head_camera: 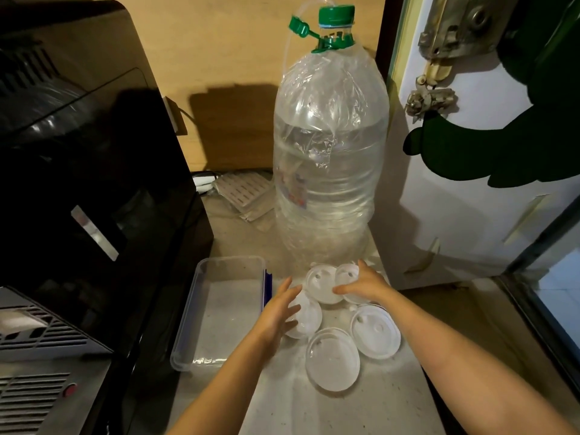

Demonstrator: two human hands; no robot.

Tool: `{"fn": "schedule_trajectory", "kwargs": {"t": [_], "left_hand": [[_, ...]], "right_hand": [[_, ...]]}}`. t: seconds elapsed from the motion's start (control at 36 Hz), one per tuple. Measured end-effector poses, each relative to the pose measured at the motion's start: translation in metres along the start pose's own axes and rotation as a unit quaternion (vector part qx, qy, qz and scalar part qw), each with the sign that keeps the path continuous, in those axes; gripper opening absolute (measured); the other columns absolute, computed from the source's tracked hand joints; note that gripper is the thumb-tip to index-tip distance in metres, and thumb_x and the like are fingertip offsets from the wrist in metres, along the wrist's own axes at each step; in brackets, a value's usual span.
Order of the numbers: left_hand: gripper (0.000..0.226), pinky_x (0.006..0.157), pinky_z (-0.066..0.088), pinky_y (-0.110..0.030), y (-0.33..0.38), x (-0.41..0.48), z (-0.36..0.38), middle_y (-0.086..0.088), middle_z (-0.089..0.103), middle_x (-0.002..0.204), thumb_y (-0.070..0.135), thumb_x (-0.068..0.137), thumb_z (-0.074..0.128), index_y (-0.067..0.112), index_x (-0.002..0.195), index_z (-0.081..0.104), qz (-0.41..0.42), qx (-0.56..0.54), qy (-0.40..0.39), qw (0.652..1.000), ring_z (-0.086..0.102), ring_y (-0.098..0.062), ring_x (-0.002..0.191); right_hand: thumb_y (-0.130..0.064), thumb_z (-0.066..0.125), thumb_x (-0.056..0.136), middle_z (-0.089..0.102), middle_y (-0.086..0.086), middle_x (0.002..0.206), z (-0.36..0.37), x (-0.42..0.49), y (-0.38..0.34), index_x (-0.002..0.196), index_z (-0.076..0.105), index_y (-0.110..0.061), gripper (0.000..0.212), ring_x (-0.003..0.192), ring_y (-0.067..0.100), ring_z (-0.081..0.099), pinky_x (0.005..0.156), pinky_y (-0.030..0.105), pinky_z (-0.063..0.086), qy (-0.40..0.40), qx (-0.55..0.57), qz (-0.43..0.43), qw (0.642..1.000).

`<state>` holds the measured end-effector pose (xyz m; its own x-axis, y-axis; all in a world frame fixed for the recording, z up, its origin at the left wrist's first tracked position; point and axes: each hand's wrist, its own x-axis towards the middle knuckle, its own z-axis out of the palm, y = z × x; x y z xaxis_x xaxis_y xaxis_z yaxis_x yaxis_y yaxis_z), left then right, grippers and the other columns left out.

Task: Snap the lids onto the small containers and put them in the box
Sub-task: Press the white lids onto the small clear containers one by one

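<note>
I see the box (229, 312) empty at the surface's left edge; my left hand (279, 312) and right hand (365, 285), grips released, touch unpacked containers (332, 359).

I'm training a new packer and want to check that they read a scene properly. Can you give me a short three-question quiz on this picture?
1. True or false: the clear box already holds some containers.
2. Which hand rests on the container nearest the box? A) left hand B) right hand C) neither
3. Fill in: the tall item standing behind the containers is a large water ____ with a green cap.

Key
1. False: nothing shows inside the box.
2. A: the left hand lies on the left container, while the right hand sits on the far right container.
3. bottle
</note>
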<state>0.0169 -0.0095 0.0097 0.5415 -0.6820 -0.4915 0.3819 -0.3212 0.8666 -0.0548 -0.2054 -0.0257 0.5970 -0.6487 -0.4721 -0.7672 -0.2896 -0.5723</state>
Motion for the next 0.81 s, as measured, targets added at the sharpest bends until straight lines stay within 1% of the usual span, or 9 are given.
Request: {"fn": "schedule_trajectory", "kwargs": {"t": [0.19, 0.25, 0.33, 0.44, 0.53, 0.58, 0.64, 0.69, 0.81], "left_hand": [[0.054, 0.095, 0.038, -0.039, -0.002, 0.01, -0.003, -0.011, 0.035, 0.147, 0.036, 0.092, 0.046, 0.027, 0.142, 0.026, -0.033, -0.046, 0.008, 0.998, 0.043, -0.028, 0.124], [0.054, 0.095, 0.038, -0.039, 0.0, 0.013, -0.004, -0.011, 0.035, 0.147, 0.036, 0.092, 0.046, 0.024, 0.142, 0.027, -0.041, -0.059, 0.009, 0.997, 0.044, -0.027, 0.122], [0.057, 0.095, 0.038, -0.04, 0.005, 0.016, -0.004, -0.014, 0.033, 0.148, 0.035, 0.092, 0.045, 0.02, 0.143, 0.025, -0.048, -0.079, 0.006, 0.996, 0.042, -0.03, 0.127], [0.054, 0.096, 0.037, -0.043, 0.015, 0.017, -0.003, -0.016, 0.032, 0.149, 0.037, 0.092, 0.043, 0.022, 0.142, 0.027, -0.049, -0.115, -0.015, 0.992, 0.04, -0.032, 0.13], [0.058, 0.095, 0.038, -0.046, 0.023, 0.019, -0.002, -0.016, 0.033, 0.149, 0.045, 0.09, 0.04, 0.024, 0.143, 0.024, -0.041, -0.14, -0.055, 0.988, 0.041, -0.035, 0.129], [0.072, 0.09, 0.043, -0.046, 0.028, 0.02, -0.002, -0.016, 0.038, 0.145, 0.054, 0.081, 0.045, 0.024, 0.142, 0.024, -0.032, -0.161, -0.094, 0.982, 0.047, -0.035, 0.123], [0.09, 0.08, 0.051, -0.044, 0.035, 0.019, -0.001, -0.013, 0.053, 0.13, 0.066, 0.061, 0.06, 0.022, 0.136, 0.038, -0.013, -0.185, -0.146, 0.972, 0.058, -0.031, 0.107], [0.093, 0.074, 0.057, -0.041, 0.043, 0.018, 0.0, -0.01, 0.065, 0.112, 0.067, 0.042, 0.076, 0.019, 0.119, 0.056, 0.018, -0.202, -0.2, 0.959, 0.067, -0.025, 0.093], [0.083, 0.072, 0.06, -0.035, 0.055, 0.013, 0.002, -0.008, 0.074, 0.102, 0.06, 0.038, 0.083, 0.015, 0.106, 0.067, 0.066, -0.243, -0.284, 0.925, 0.07, -0.021, 0.094]], "right_hand": [[-0.042, 0.079, 0.065, 0.025, 0.008, 0.155, 0.0, 0.003, 0.0, 0.149, 0.01, -0.013, 0.113, 0.142, 0.032, 0.023, 0.112, 0.043, 0.031, 0.012, -0.004, -0.003, 1.0], [-0.042, 0.08, 0.063, 0.024, 0.008, 0.155, -0.003, 0.002, -0.002, 0.148, 0.012, -0.013, 0.113, 0.141, 0.031, 0.025, 0.111, 0.042, 0.032, 0.016, 0.003, -0.011, 1.0], [-0.041, 0.081, 0.062, 0.027, 0.008, 0.154, -0.011, -0.002, -0.009, 0.148, 0.015, -0.014, 0.112, 0.139, 0.029, 0.031, 0.11, 0.043, 0.035, 0.026, 0.021, -0.031, 0.999], [-0.037, 0.081, 0.064, 0.028, 0.007, 0.153, -0.025, -0.016, -0.028, 0.147, 0.014, -0.015, 0.11, 0.138, 0.027, 0.032, 0.109, 0.037, 0.034, 0.043, 0.044, -0.095, 0.994], [-0.032, 0.081, 0.068, 0.019, 0.006, 0.157, -0.035, -0.038, -0.048, 0.149, 0.008, -0.015, 0.11, 0.144, 0.024, 0.022, 0.113, 0.034, 0.026, 0.045, 0.051, -0.166, 0.984], [-0.032, 0.081, 0.067, 0.015, 0.005, 0.158, -0.041, -0.058, -0.061, 0.149, 0.006, -0.017, 0.112, 0.145, 0.021, 0.017, 0.115, 0.035, 0.022, 0.04, 0.05, -0.215, 0.975], [-0.03, 0.082, 0.067, 0.015, 0.002, 0.158, -0.043, -0.077, -0.07, 0.149, 0.006, -0.018, 0.112, 0.145, 0.019, 0.015, 0.115, 0.033, 0.021, 0.026, 0.047, -0.256, 0.965], [-0.028, 0.082, 0.066, 0.015, 0.001, 0.157, -0.043, -0.092, -0.076, 0.149, 0.006, -0.021, 0.113, 0.145, 0.016, 0.015, 0.115, 0.032, 0.02, 0.006, 0.041, -0.287, 0.957], [-0.029, 0.083, 0.064, 0.016, -0.01, 0.154, -0.04, -0.11, -0.079, 0.146, 0.003, -0.033, 0.115, 0.142, 0.007, 0.014, 0.116, 0.031, 0.02, -0.033, 0.016, -0.329, 0.944]]}}
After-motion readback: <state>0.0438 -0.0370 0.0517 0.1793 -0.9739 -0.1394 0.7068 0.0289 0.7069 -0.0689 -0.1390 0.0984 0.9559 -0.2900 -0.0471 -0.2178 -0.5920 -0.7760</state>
